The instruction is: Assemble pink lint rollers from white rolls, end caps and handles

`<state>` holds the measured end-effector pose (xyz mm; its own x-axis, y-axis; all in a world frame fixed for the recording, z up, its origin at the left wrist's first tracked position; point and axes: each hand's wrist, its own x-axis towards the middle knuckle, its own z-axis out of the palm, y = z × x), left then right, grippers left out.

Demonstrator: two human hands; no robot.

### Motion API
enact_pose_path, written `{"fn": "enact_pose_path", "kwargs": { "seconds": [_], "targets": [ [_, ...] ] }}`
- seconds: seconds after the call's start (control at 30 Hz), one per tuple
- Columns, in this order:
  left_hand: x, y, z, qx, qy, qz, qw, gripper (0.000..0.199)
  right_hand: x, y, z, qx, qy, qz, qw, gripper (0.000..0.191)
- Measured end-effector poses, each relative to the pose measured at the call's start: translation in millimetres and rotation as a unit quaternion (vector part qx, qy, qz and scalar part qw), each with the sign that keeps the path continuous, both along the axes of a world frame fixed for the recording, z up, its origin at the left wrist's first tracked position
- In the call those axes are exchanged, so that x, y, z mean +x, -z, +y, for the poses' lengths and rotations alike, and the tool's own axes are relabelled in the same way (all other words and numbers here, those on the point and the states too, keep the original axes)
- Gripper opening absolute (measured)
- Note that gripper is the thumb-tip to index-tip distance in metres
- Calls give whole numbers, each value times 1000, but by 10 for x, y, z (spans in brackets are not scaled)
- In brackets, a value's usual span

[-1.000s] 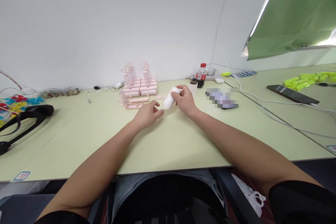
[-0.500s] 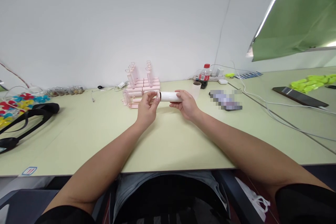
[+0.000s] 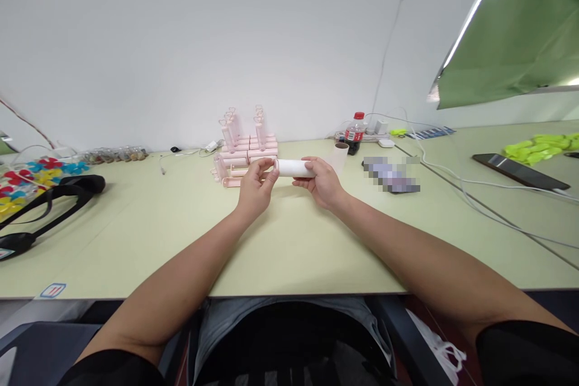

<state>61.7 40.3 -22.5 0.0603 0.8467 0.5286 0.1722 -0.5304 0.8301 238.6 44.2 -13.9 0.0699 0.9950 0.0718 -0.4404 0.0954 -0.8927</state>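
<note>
In front of me, just above the table, my right hand (image 3: 323, 181) is closed around the right part of a white lint roller roll (image 3: 293, 168) lying level. At the roll's left end, my left hand (image 3: 256, 187) pinches a small pink end piece (image 3: 275, 164), which meets the roll; most of it is hidden by the fingers. Behind my left hand stand and lie several pink lint roller holders (image 3: 240, 157), some upright with wire-like loops on top. A second white roll (image 3: 337, 160) with a brown core stands upright beyond my right hand.
A cola bottle (image 3: 355, 132) stands by the wall, with cables and a charger near it. A blurred-out flat item (image 3: 389, 175) and a dark phone (image 3: 520, 171) lie to the right. At left are a black strap-like frame (image 3: 67, 193) and colourful plastic flowers (image 3: 34, 178).
The roll's dark left opening, seen before beside the pink end piece, is now covered as the piece and the roll have come together. Both hands keep nearly the same place.
</note>
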Motion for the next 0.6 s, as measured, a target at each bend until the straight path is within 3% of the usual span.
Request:
{"fn": "enact_pose_path", "kwargs": {
  "seconds": [0.23, 0.4, 0.53, 0.6],
  "targets": [
    [6, -13, -27, -3, -7, 37, 999, 52, -22, -8, -4, -9, 20, 25, 999, 10],
    [12, -102, -102, 34, -102, -5, 994, 82, 17, -44, 33, -33, 83, 47, 995, 9],
    [4, -143, -119, 60, -200, -47, 977, 79, 0, -51, 32, -46, 125, 54, 990, 9],
    [31, -124, -145, 28, -159, -10, 987, 76, -44, -50, -1, -40, 124, 44, 991, 12]
  ]
}}
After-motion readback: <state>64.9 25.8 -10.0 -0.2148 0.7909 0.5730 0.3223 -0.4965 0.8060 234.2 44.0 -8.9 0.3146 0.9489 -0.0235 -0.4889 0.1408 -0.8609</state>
